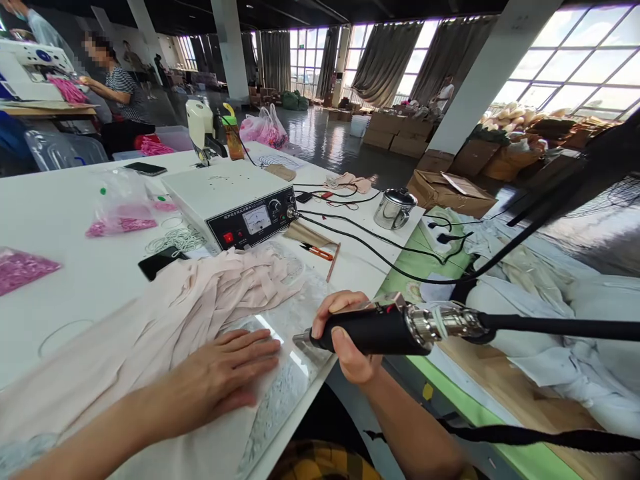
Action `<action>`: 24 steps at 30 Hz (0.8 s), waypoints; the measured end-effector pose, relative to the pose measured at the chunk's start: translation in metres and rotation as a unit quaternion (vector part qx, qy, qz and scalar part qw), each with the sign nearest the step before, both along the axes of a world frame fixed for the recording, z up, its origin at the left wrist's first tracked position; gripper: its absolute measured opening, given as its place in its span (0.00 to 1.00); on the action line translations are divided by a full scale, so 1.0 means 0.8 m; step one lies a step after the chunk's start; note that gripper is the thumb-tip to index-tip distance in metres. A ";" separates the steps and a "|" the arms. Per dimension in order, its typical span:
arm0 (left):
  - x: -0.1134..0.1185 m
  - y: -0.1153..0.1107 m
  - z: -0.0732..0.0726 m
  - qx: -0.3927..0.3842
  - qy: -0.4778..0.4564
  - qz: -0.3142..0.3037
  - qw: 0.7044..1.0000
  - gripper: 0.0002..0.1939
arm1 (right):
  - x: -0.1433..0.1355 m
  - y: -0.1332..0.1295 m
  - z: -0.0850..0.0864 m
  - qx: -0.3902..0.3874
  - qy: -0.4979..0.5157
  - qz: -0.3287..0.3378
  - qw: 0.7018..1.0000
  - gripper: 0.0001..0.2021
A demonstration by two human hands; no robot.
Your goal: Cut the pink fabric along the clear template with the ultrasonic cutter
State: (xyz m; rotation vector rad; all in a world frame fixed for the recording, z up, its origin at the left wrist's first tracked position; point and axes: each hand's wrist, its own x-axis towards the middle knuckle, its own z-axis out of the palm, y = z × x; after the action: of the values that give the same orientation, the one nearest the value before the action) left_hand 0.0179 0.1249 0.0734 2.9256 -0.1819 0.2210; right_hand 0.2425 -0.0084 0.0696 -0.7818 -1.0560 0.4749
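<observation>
My left hand [230,370] lies flat with fingers stretched out on pale pink fabric [125,347]. Bunched strips of the same cloth [235,283] are heaped just beyond it. In a closed grip, my right hand [350,347] holds a black ultrasonic handpiece [380,330]. The metal tip [300,338] of this handpiece points left, just right of my left fingertips; whether it touches the surface I cannot tell. Under the fabric's edge shows a glossy clear sheet [295,367]. A thick cable leaves the handpiece's metal rear end toward the right.
Behind the cloth stands a generator box [250,217] with a dial. Orange thread snips [317,251], a lidded metal cup [395,208] and cables lie beyond. Bagged pink pieces [123,217] and phones [145,169] are at left. White cloth bundles [540,333] fill the right; people work behind.
</observation>
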 end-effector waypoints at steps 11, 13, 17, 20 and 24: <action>0.016 0.012 0.009 -0.002 0.100 -0.036 0.994 0.42 | 0.000 0.003 0.006 -0.002 0.016 -0.005 1.000 0.08; 0.020 0.014 0.010 -0.009 0.115 -0.041 0.993 0.43 | 0.000 0.003 0.006 -0.002 0.017 -0.005 1.000 0.09; 0.026 0.017 0.014 -0.034 0.131 -0.053 0.989 0.41 | 0.001 0.004 0.007 -0.002 0.019 -0.005 1.000 0.08; 0.031 0.020 0.016 -0.054 0.138 -0.061 0.987 0.38 | 0.002 0.005 0.009 -0.005 0.020 -0.002 1.000 0.08; 0.032 0.024 0.015 -0.071 0.131 -0.059 0.987 0.31 | 0.002 0.008 0.011 -0.007 0.025 -0.006 1.000 0.08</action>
State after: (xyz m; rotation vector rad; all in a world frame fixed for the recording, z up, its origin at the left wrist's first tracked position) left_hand 0.0438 0.1441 0.0851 2.7549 -0.2834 -0.1613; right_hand 0.2439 -0.0023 0.0781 -0.7844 -1.0017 0.4896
